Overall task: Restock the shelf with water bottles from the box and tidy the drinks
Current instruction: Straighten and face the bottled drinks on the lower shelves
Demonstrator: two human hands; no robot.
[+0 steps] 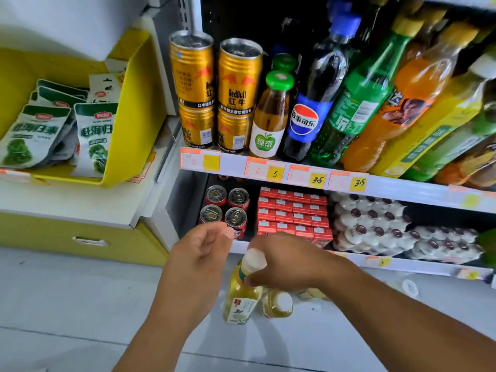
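My right hand [284, 261] grips the neck of a pale yellow tea bottle [240, 296] with a white cap, held tilted above the floor in front of the lower shelf. A second bottle [277, 304] of the same kind stands on the floor just right of it, and more sit behind my right wrist, mostly hidden. My left hand [200, 251] hovers to the left of the held bottle's cap, fingers loosely curled, with nothing in it. No box is in view.
The upper shelf [402, 189] carries gold Red Bull cans [239, 76], an apple drink, Pepsi, green and orange soda bottles. Below sit red cans [224, 208], red cartons [292, 210] and small white bottles [375, 224]. A yellow bin [128, 108] of snack packets stands left.
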